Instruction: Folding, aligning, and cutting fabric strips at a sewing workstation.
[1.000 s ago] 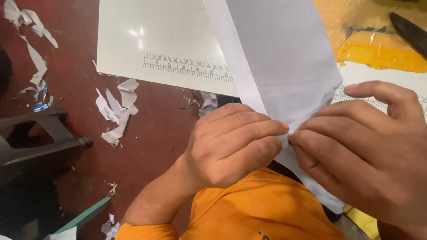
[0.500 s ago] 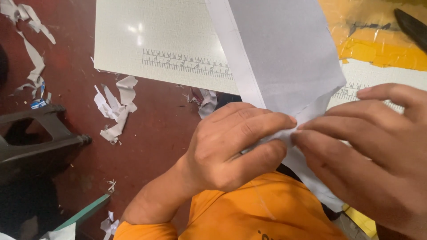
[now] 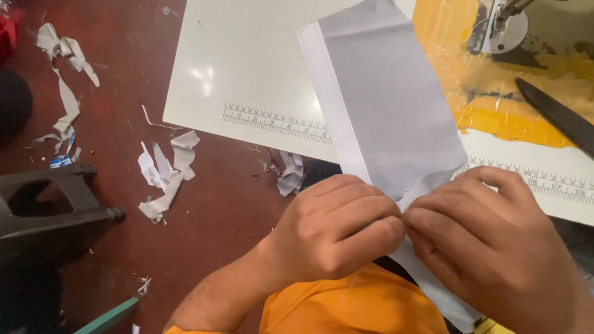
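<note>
A long strip of pale grey fabric (image 3: 387, 117) is being held up over the near edge of a work table (image 3: 247, 68), its weave fine and matte, with a narrow white band folded along its left edge and a few soft creases showing near the top. Its lower end is being pinched between both hands just above an orange garment (image 3: 346, 309) worn by the person. The left hand (image 3: 337, 229) is being kept curled into a tight fist-like grip, fingers (image 3: 365, 213) folded down over the cloth, while the right hand (image 3: 495, 247) is being pressed against it from the other side, its fingertips (image 3: 433, 216) closed narrowly on a small bunched fold of the same strip. A further piece of the fabric is being left hanging below the hands, beside the orange garment. The table top is being seen as a smooth, glossy off-white board with a printed ruler scale (image 3: 275, 122) along its edge, and farther right its surface is being covered by worn yellow tape (image 3: 489, 93) under wrinkled clear film. A dark, slender blade-like tool (image 3: 554, 114) is lying on that yellow part. On the dark red floor (image 3: 124, 99) to the left, ragged white cloth scraps (image 3: 164, 173) are lying scattered, near a dark plastic stool (image 3: 55, 201).
</note>
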